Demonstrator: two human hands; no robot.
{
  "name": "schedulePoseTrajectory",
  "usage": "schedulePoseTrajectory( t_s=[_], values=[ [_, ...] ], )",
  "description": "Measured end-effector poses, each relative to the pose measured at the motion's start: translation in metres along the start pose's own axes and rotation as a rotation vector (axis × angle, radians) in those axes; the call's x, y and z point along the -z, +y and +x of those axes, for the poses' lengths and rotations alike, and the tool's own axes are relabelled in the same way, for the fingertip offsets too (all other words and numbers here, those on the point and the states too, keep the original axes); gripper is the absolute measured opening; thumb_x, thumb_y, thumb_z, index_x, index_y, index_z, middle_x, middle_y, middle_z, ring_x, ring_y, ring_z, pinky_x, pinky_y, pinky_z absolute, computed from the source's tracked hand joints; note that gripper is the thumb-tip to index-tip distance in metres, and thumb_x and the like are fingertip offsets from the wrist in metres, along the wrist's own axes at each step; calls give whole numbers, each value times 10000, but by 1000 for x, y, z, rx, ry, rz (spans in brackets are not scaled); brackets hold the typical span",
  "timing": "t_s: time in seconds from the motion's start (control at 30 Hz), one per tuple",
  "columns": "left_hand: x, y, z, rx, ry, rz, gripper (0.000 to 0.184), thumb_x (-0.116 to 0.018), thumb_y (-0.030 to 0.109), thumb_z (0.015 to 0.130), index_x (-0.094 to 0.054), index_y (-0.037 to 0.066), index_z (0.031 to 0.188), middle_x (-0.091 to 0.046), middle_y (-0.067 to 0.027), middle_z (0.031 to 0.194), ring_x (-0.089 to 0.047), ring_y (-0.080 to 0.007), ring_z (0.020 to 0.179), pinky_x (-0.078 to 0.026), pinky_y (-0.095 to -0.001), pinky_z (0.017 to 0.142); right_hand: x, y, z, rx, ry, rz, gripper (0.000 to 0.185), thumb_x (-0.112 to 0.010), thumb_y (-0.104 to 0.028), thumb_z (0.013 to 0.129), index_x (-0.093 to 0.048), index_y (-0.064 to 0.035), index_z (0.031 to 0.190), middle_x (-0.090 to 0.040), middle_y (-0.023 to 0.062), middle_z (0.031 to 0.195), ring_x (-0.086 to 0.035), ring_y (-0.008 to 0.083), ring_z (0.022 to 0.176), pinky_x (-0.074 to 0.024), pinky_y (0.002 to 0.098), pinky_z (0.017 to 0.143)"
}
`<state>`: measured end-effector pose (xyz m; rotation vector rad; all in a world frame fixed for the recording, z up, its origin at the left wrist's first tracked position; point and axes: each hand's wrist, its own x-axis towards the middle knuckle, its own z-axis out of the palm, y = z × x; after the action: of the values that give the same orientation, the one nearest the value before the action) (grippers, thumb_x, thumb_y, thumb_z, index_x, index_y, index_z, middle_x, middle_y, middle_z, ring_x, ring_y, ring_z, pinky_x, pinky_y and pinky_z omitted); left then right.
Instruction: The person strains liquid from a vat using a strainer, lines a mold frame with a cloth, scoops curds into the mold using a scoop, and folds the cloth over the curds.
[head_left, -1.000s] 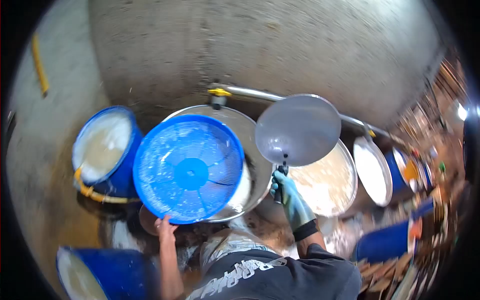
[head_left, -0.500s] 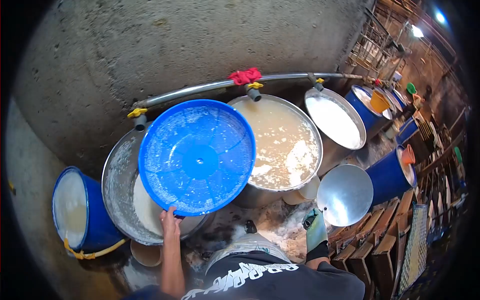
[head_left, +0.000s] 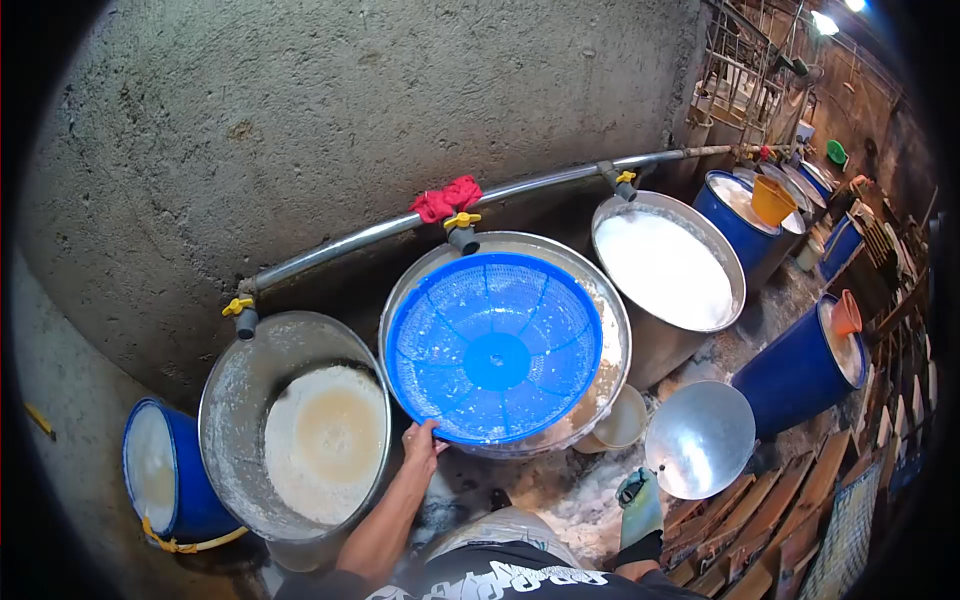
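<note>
While the bare left hand [head_left: 424,446] grips the edge of the blue basket [head_left: 497,362] over a big pot [head_left: 560,250], the gloved right hand [head_left: 640,502], well apart from it, is curled around the handle of a round metal scoop [head_left: 702,440].

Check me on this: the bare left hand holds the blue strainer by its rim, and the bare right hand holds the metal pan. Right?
Not quite: the right hand is gloved, not bare, as the head view shows. It does hold the metal pan, and the bare left hand holds the blue strainer by its rim.
</note>
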<state>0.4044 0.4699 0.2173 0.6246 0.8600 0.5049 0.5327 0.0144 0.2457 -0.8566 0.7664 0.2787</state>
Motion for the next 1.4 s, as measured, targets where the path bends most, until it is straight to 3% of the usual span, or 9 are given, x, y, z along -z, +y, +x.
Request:
schedulePoseTrajectory(
  t_s=[0.3,0.57,0.6,0.7,0.83,1.0,1.2,1.3,1.4],
  values=[
    [-74,-44,23,11,-9,11,278,-572,35,784,-540,42,1060,-597,-108,947,-629,-265,775,-588,-428,647,-11,-25,17,-23,-16,-22,142,-550,-215,924,-513,-138,810,-496,-50,643,-467,73,479,-444,248,449],
    [-70,-14,-25,150,-69,185,561,-660,373,861,-418,115,1296,-634,-127,988,-672,-249,767,-573,-335,590,-32,-37,11,-8,-63,-93,140,-552,-218,922,-512,-143,812,-497,-54,646,-466,69,481,-444,246,449],
    [-61,-9,-38,123,-72,257,522,-617,414,882,-467,86,1259,-623,-107,1036,-667,-220,824,-566,-341,674,-39,-39,10,-2,-73,-97,139,-552,-219,922,-512,-144,812,-497,-55,647,-466,69,481,-444,246,449],
    [15,-29,-36,54,-211,450,461,-594,395,902,-507,69,1217,-633,-102,1028,-666,-185,745,-548,-286,603,-59,-44,2,15,-121,-118,138,-553,-220,922,-511,-145,813,-497,-57,648,-466,67,481,-444,245,449],
    [122,-49,-74,62,6,464,367,-594,337,914,-572,45,1135,-669,-101,897,-620,-137,562,-473,-237,432,-109,-45,-19,48,-241,-176,137,-554,-221,921,-511,-148,814,-497,-59,650,-466,65,482,-443,244,449],
    [289,-113,-116,166,203,380,390,-602,370,902,-560,49,1119,-668,-109,849,-603,-167,498,-458,-252,393,-182,-9,-59,22,-414,-287,135,-556,-223,920,-510,-151,815,-498,-62,652,-465,63,483,-443,243,449],
    [433,-209,-223,383,629,29,361,-438,377,941,-515,85,1138,-645,-120,892,-593,-196,614,-518,-375,554,-254,104,-115,-182,-640,-494,97,-576,-229,920,-538,-150,877,-513,-48,702,-480,63,514,-451,240,461],
    [463,-246,-262,300,713,-71,300,-443,365,940,-545,83,951,-635,-80,798,-589,-184,542,-513,-301,475,-282,187,-132,-303,-745,-658,91,-592,-204,910,-529,-143,934,-519,-22,733,-496,84,537,-469,265,479],
    [442,-243,-289,282,876,-203,257,-443,311,933,-528,69,910,-621,-94,835,-539,-168,533,-488,-305,479,-301,274,-172,-148,-832,-785,145,-624,-184,884,-516,-141,972,-540,-8,747,-512,107,544,-488,293,490]
  ],
)
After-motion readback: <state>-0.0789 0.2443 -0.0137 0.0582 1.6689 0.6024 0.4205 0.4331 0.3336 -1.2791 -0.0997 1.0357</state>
